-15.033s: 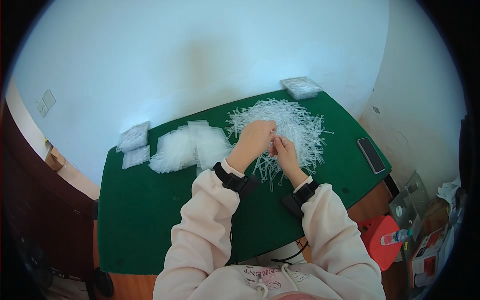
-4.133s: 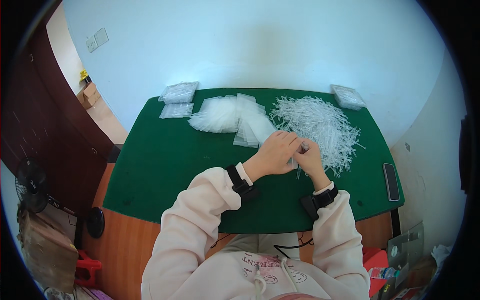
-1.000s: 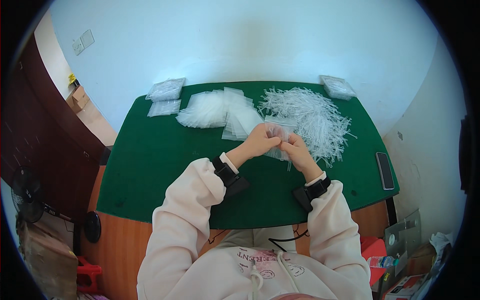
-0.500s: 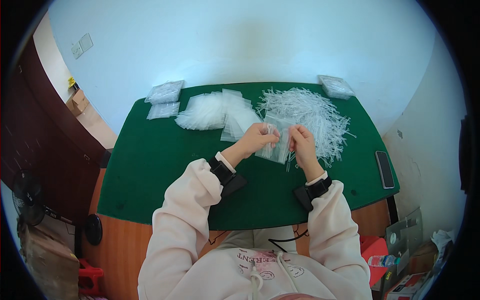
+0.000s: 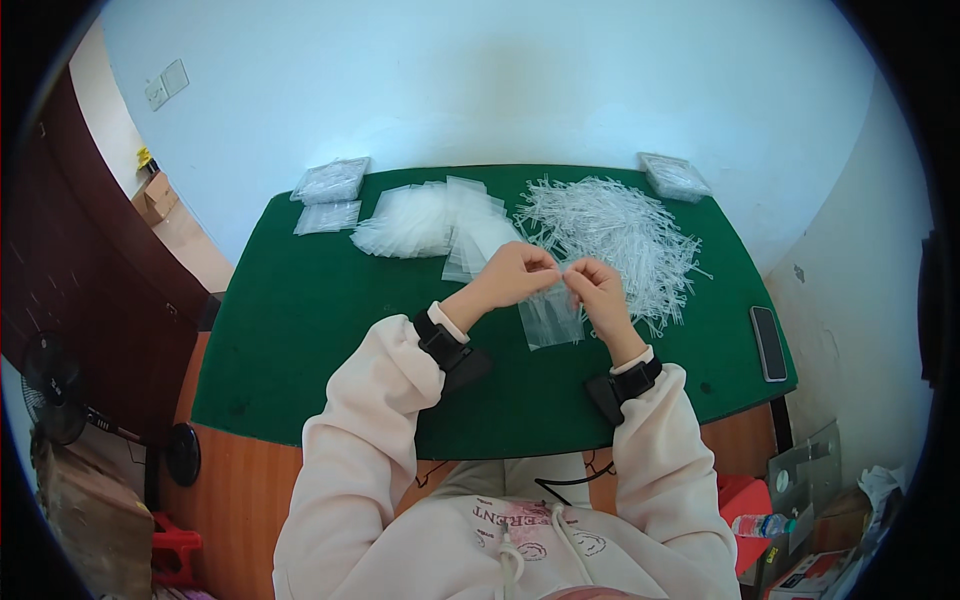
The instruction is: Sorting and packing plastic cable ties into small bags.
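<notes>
A clear plastic bag [image 5: 551, 318] hangs below my fingers over the green table. My left hand [image 5: 515, 272] pinches its top edge, fingers closed. Right beside it, my right hand [image 5: 597, 287] grips the same edge between thumb and fingers, the two sets of fingertips almost touching. What lies inside the bag is too faint to make out. Behind my right hand spreads a large heap of thin clear plastic pieces with looped ends [image 5: 620, 235]. Beyond my left hand lies a fanned pile of flat clear bags [image 5: 410, 222].
Stacks of filled clear bags sit at the table's back left [image 5: 332, 181] and back right [image 5: 674, 177]. A phone [image 5: 768, 343] lies near the right edge of the green table [image 5: 290, 340]. A fan [image 5: 55, 385] and cardboard box [image 5: 95, 520] stand at the left.
My hands have come together at the bag's top edge. The bag now hangs lower and nearer to me, below the fingers instead of spread between them.
</notes>
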`<state>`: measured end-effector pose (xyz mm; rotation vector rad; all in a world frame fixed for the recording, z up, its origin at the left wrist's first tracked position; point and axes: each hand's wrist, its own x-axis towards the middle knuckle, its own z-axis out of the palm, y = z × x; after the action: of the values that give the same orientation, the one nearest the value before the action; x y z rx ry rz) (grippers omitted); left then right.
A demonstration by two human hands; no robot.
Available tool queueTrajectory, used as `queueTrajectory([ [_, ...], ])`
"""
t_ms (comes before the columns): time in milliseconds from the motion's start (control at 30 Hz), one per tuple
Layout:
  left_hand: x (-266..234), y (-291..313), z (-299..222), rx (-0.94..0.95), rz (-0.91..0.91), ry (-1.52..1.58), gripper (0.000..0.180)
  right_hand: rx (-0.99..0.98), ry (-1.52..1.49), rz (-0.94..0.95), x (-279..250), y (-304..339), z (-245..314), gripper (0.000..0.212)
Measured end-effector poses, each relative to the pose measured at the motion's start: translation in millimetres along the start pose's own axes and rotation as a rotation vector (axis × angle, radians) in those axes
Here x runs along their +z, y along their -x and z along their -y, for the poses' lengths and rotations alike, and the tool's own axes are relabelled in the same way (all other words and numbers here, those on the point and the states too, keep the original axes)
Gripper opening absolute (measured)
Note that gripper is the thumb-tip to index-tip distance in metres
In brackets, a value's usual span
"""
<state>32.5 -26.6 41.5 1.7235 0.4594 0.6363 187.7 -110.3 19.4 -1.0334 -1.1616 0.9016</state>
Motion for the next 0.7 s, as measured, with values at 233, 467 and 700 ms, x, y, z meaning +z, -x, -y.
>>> queueTrajectory([
  [233, -3, 3, -8, 0.032, -0.011, -0.212, 0.013, -0.045, 0.059, 0.004, 0, -2, -2, 0.008],
  [467, -23, 2, -14, 0.06, -0.041, -0.292, 0.015, -0.105, 0.057, -0.098, -11, -6, -6, 0.008],
  [700, -8, 14, -32, 0.513, -0.236, -0.94, 0.008, -0.533, 0.468, -0.091, 1, -2, 10, 0.003],
])
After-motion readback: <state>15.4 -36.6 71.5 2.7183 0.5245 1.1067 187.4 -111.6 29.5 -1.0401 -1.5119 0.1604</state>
